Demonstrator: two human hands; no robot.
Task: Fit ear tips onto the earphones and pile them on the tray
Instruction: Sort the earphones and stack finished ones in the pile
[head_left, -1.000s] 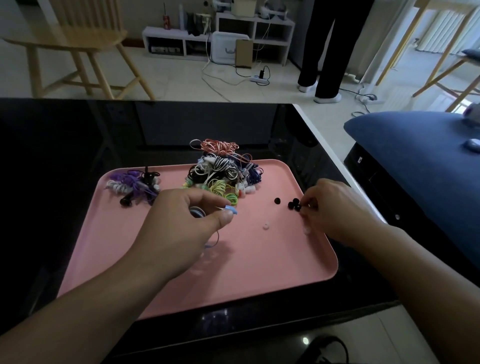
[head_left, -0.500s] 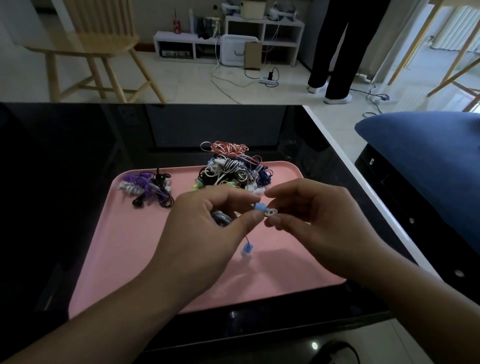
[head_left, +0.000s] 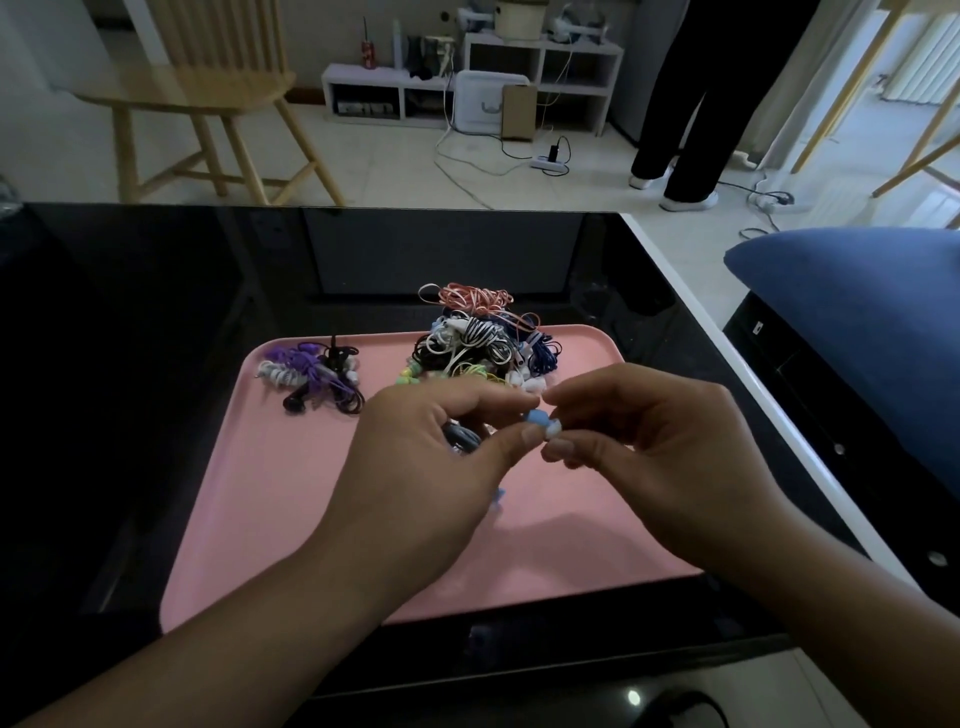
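While both hands are raised above the smooth pink rectangular plastic tray (head_left: 291, 519) with rounded corners, a small light-blue earbud (head_left: 536, 417) is pinched between thumb and curled fingers of the left hand (head_left: 431, 467). A pale soft ear tip (head_left: 552, 429) is pinched at the earbud's end by the fingertips of the right hand (head_left: 654, 447). Farther back on the tray, a small purple, white and black bundle of coiled earphones (head_left: 311, 376) is seen at the left, and a large tangled heap of striped, green, navy and coral earphone cords (head_left: 480, 343) at the far edge.
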